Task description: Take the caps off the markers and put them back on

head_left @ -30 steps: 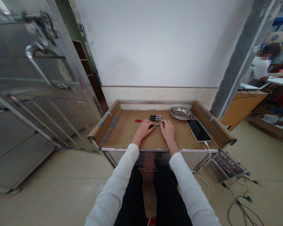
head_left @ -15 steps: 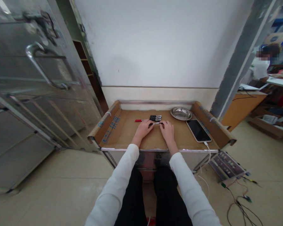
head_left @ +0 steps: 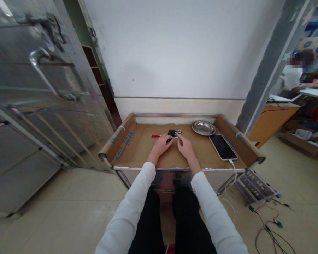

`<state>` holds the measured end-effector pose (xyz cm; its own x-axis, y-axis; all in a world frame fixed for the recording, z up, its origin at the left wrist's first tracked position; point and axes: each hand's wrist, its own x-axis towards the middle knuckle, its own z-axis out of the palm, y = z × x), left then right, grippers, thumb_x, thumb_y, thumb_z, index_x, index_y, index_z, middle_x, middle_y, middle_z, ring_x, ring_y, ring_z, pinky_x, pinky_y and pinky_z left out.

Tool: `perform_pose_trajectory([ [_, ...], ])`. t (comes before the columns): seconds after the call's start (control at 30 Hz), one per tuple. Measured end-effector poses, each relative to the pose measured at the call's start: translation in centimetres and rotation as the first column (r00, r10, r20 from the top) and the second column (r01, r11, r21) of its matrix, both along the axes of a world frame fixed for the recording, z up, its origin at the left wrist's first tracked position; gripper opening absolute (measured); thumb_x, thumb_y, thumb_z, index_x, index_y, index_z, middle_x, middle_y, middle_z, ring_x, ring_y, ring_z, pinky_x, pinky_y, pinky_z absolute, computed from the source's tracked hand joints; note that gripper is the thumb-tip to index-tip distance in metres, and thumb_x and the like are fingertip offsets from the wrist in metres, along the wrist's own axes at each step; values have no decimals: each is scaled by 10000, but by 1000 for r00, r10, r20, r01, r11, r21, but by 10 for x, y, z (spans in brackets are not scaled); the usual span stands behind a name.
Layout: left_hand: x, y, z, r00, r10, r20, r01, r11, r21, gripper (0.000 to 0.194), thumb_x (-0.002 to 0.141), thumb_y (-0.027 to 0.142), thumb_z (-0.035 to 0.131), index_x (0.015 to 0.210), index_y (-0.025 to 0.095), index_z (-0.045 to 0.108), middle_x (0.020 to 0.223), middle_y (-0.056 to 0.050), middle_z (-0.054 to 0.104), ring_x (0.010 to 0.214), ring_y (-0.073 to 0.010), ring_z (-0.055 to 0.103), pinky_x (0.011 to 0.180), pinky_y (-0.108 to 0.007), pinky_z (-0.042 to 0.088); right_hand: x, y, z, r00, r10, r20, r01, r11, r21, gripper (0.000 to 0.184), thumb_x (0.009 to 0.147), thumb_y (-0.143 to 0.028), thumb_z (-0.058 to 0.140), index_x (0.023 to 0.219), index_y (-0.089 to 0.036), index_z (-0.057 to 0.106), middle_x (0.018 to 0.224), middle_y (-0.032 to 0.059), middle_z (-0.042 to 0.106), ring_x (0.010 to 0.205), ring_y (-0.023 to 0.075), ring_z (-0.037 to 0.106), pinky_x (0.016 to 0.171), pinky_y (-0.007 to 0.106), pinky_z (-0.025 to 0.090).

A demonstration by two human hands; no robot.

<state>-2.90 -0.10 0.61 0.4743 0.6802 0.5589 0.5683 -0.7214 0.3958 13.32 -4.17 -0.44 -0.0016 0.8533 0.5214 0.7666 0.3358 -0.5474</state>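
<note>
A black marker pen with a pale barrel is held just above the cardboard, tilted slightly up to the right. My left hand grips its dark left end between thumb and fingers. At its right end, my right hand closes thumb and fingertips around the tip, partly hiding it. Right behind the hands, several black marker pens lie side by side. A red pen lies to their left, its right end hidden by my left hand.
The cardboard-lined cart top has raised sides. A steel bowl sits at the back right, with a phone and white cable before it. Another person is at the far right. A metal door stands left.
My right hand first met the pen's right end, both parts coming together in line. It has since shifted slightly left along the pen, which now tilts up to the right.
</note>
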Motion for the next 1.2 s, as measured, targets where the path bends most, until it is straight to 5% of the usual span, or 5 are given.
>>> perform_pose_trajectory([
  [0.3,1,-4,2,996,94,9,-93,995,-17,171,914,278,450,1027,201,554,992,-60,662,905,-180,609,854,-321,464,-4,-3,4,987,158,-9,-158,987,17,792,807,-161,435,1510,-224,74,1397,88,473,1224,195,502,1024,382,414],
  [0.43,1,-3,3,965,261,11,-261,964,49,146,916,275,443,982,194,546,955,-83,657,919,-217,586,863,-358,438,-3,-1,2,990,139,2,-139,990,30,778,812,-145,423,1509,-199,80,1473,92,373,1325,191,401,1092,397,351],
  [0.67,-1,-3,-1,825,565,8,-562,818,122,82,881,214,458,906,181,529,943,-114,627,941,-257,545,844,-385,415,0,7,-9,998,63,32,-65,996,61,752,796,-116,405,1497,-156,136,1488,117,340,1372,196,329,1120,418,322],
  [1.0,-1,-7,-2,767,641,-27,-641,767,2,132,860,144,402,926,129,515,1003,-172,565,1037,-306,502,870,-420,392,0,8,-14,998,20,63,-22,999,25,700,805,-144,389,1477,-112,193,1487,135,334,1366,221,332,1113,422,325],
  [1.2,-2,-3,-7,761,648,-37,-647,761,49,150,848,107,391,926,123,518,963,-155,560,951,-262,512,840,-391,416,0,9,-15,997,8,81,-9,1000,19,674,813,-151,380,1462,-77,217,1475,154,347,1353,220,346,1116,406,315],
])
